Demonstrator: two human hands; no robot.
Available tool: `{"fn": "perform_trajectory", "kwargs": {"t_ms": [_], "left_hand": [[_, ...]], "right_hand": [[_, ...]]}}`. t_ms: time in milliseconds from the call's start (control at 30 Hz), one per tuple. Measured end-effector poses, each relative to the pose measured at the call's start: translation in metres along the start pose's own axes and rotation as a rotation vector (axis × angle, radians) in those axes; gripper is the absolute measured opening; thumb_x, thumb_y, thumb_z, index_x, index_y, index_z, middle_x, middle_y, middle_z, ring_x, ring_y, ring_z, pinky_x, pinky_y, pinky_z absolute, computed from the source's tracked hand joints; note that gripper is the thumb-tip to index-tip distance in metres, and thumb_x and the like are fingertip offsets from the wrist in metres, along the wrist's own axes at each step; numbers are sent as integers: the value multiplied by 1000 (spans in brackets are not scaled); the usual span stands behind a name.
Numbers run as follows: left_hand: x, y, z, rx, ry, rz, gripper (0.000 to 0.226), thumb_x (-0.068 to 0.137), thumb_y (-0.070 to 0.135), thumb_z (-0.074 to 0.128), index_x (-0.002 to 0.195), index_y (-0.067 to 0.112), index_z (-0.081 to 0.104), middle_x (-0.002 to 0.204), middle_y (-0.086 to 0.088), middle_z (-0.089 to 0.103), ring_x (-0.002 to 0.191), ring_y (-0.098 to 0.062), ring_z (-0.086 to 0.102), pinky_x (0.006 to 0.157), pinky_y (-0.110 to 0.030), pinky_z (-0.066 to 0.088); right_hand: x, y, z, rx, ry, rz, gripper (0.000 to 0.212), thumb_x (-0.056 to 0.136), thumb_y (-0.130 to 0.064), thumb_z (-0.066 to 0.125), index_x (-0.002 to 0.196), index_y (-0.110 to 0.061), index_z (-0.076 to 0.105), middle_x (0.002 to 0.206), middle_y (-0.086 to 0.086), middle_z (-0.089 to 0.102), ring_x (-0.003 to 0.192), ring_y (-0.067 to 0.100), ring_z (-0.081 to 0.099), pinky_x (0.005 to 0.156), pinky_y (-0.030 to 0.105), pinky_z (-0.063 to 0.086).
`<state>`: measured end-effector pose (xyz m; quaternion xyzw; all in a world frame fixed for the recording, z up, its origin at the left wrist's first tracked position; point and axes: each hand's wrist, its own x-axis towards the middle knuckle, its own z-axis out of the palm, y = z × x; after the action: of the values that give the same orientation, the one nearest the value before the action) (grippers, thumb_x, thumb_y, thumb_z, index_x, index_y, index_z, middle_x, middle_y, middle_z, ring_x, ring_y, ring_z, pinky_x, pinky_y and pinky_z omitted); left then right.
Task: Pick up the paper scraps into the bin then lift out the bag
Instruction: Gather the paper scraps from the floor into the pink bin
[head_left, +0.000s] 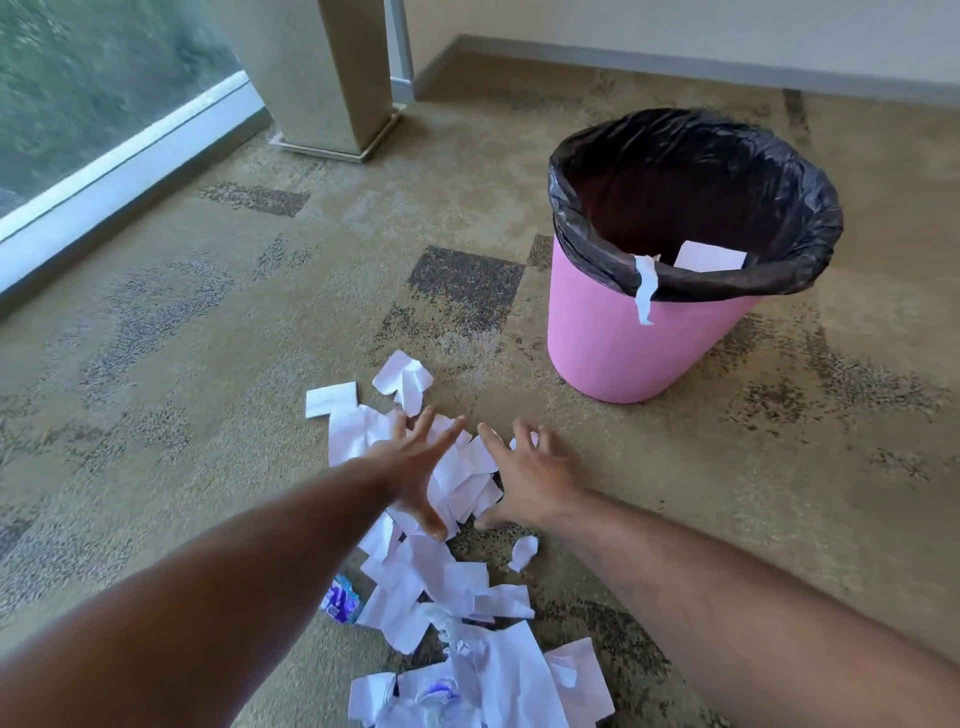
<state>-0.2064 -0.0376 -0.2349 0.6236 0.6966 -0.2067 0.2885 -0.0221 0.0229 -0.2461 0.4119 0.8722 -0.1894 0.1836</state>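
Note:
A pile of white paper scraps (457, 587) lies on the carpet, running from the centre down to the bottom edge. My left hand (415, 467) reaches over the upper part of the pile with fingers spread. My right hand (524, 478) sits opposite it, fingers splayed and slightly curled, fingertips on the scraps between the two hands. A pink bin (623, 343) lined with a black bag (779, 218) stands to the upper right. One paper strip (645, 291) hangs over its rim and a white piece (709, 257) shows inside.
A square column base (337, 104) stands at the back left beside a large window (93, 104). A wall with a skirting board (675, 62) runs behind the bin. A small purple printed wrapper (340, 603) lies at the left edge of the pile.

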Motion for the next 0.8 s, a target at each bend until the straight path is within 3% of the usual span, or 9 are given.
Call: {"fn": "perform_trajectory", "kwargs": {"t_ms": [167, 300, 433, 633, 667, 733, 800], "left_hand": [[7, 0, 7, 78, 84, 11, 153, 52, 60, 90, 155, 33, -20, 164, -17, -6, 148, -49, 7, 110, -56, 37], [9, -4, 13, 112, 171, 70, 137, 53, 64, 86, 158, 26, 6, 150, -11, 24, 136, -38, 27, 110, -48, 39], [4, 5, 14, 108, 281, 178, 95, 67, 55, 83, 143, 19, 40, 132, -8, 41, 123, -29, 42, 104, -35, 37], [1, 20, 16, -55, 339, 236, 29, 82, 16, 76, 107, 17, 61, 107, -4, 59, 101, -26, 62, 81, -31, 44], [0, 21, 14, -90, 356, 234, 20, 83, 10, 72, 100, 16, 62, 102, -4, 61, 98, -25, 63, 76, -31, 43], [-2, 24, 5, -149, 404, 229, 13, 84, 6, 68, 92, 15, 62, 96, -4, 65, 93, -25, 63, 73, -31, 43], [-4, 26, -8, -194, 465, 223, 13, 84, 4, 66, 90, 15, 63, 93, -3, 67, 90, -25, 64, 71, -34, 46]], "right_hand": [[0, -13, 5, -39, 137, -93, 102, 78, -49, 82, 157, -28, 21, 143, 14, 38, 132, 35, 37, 98, 45, 48], [-8, -18, 7, 1, 182, -170, 64, 86, -23, 78, 141, -22, 43, 127, 12, 45, 120, 32, 44, 89, 42, 51], [-14, -20, 8, 62, 198, -224, 41, 89, 5, 64, 124, -14, 54, 116, 11, 49, 107, 29, 54, 84, 38, 53], [-26, -19, -7, 200, 118, -129, 15, 97, 6, 52, 106, 0, 61, 110, 18, 57, 103, 41, 60, 75, 41, 41], [-29, -18, -11, 217, 112, -111, 11, 98, 5, 52, 93, -2, 59, 98, 17, 56, 95, 39, 59, 72, 38, 37], [-33, -16, -19, 260, 129, -59, 32, 97, 3, 53, 70, -10, 43, 74, 8, 44, 73, 31, 49, 67, 35, 34], [-34, -13, -30, 315, 177, -41, 32, 94, 3, 54, 67, -9, 42, 69, 7, 44, 65, 30, 46, 62, 35, 33]]}}
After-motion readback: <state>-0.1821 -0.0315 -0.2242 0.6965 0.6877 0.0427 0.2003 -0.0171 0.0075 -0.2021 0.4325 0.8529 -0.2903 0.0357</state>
